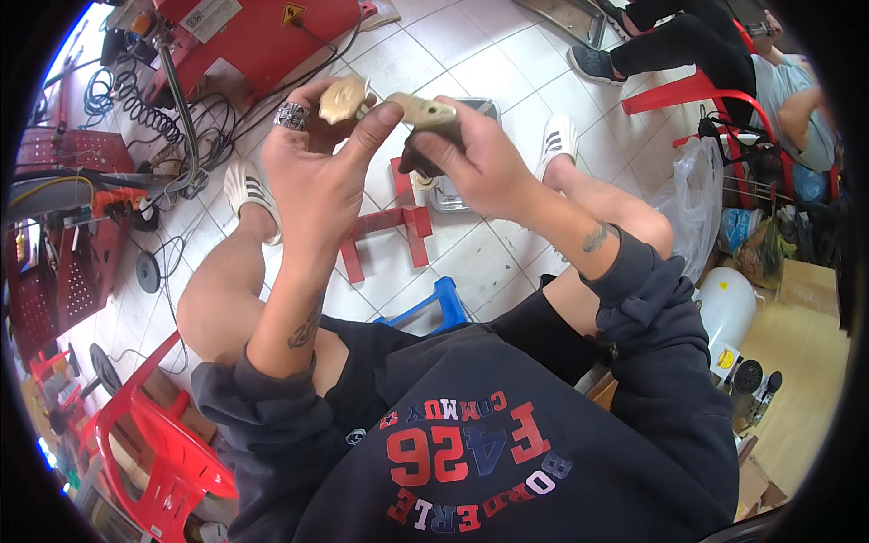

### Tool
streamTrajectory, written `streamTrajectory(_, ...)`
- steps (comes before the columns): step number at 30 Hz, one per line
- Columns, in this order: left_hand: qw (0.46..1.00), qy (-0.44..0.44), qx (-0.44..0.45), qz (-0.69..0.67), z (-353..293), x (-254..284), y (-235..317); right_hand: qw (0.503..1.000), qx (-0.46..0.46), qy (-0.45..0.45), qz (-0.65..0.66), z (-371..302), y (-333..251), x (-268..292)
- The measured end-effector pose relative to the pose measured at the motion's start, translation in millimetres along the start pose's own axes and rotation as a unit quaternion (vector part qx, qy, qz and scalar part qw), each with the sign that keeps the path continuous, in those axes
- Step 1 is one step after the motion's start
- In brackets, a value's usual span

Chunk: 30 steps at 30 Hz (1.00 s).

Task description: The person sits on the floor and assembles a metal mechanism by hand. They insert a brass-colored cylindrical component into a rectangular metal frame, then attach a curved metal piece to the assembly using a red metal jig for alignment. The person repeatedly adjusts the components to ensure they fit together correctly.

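Observation:
My left hand (312, 176) is raised in front of me with its fingers closed on a round, gold-coloured metal piece (341, 100) with a wavy rim. My left thumb reaches toward a tan, bar-like metal part (424, 110) with a small dark hole. That part is in the grip of my right hand (489, 167), whose thumb presses on its darker lower side. Whether the two pieces are joined or only close together, I cannot tell. Both hands are above the floor, between my knees.
Below my hands are a red metal stand (389, 222), a silver tray (462, 199) and a blue plastic stool (444, 303). A red machine (249, 45) with cables stands at the far left. Another person sits on a red chair (679, 90) at the far right, near plastic bags (692, 195).

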<state>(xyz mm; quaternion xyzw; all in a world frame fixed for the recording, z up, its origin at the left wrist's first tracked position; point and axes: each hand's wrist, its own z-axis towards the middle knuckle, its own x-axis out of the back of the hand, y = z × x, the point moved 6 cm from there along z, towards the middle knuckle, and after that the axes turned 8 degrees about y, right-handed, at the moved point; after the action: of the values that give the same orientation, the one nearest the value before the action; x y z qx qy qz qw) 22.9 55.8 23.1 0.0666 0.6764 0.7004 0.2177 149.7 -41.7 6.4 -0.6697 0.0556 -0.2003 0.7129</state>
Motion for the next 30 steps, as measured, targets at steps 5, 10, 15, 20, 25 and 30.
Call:
streamTrajectory(5, 0.998, 0.027, 0.049, 0.023, -2.4, 4.9, -2.1, 1.000, 0.022, -0.005, -0.002, -2.8, -2.1, -8.2)
streamTrajectory(10, 0.999, 0.029, 0.030, 0.007, 1.4, 9.7, 4.5, 0.997, -0.012, 0.014, 0.077, 0.1, 0.0, -8.2)
streamTrajectory(15, 0.998, -0.024, 0.032, -0.047, 6.5, 3.6, 2.7, 0.993, -0.045, 0.006, 0.107, 1.5, 1.8, -6.1)
streamTrajectory(20, 0.992, -0.085, 0.054, -0.071, 1.7, -4.0, 1.6, 0.993, -0.043, -0.001, 0.111, -1.2, -2.0, -7.8)
streamTrajectory(25, 0.987, -0.088, 0.080, -0.104, 0.8, -3.5, -8.7, 0.994, -0.029, -0.003, 0.107, -3.0, -4.9, -6.8)
streamTrajectory(30, 0.978, -0.098, 0.112, -0.149, 3.3, -7.1, -8.6, 0.991, -0.035, 0.007, 0.128, -3.4, -6.2, -4.4)
